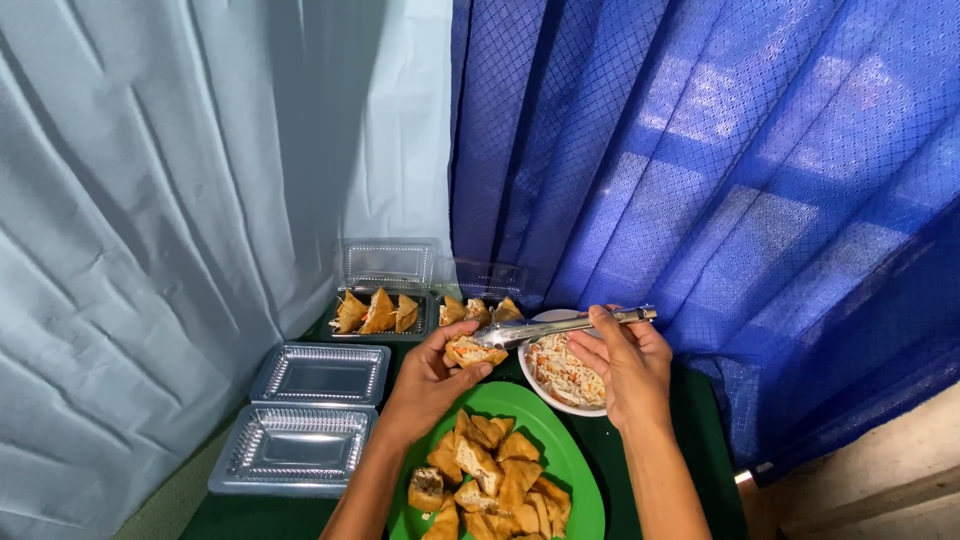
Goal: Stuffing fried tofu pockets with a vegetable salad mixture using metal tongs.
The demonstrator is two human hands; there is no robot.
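a: what's the setting?

b: a dark green table [700,420] pushed against curtains, a pale blue curtain [150,200] on the left and a deep blue one [720,180] on the right.

a: start from the left, then.

b: an open, empty clear plastic clamshell box [300,420] lies at the table's left edge. behind it, two more clear boxes stand open: one [380,312] holding three fried tofu triangles, and just beside it another [480,308] with three more.

a: and the hands?

b: the left hand [425,385] is curled around a piece of fried tofu [470,352], holding it up above the green plate [570,450], which is heaped with more fried tofu pieces [490,480]. the right hand [630,370] is clasped around metal tongs [560,327], whose tip touches the top of the held tofu.

a: anything under the tongs?

b: a white bowl [530,385] of shredded vegetable filling [568,370], touching the green plate's far rim, partly hidden by the right hand.
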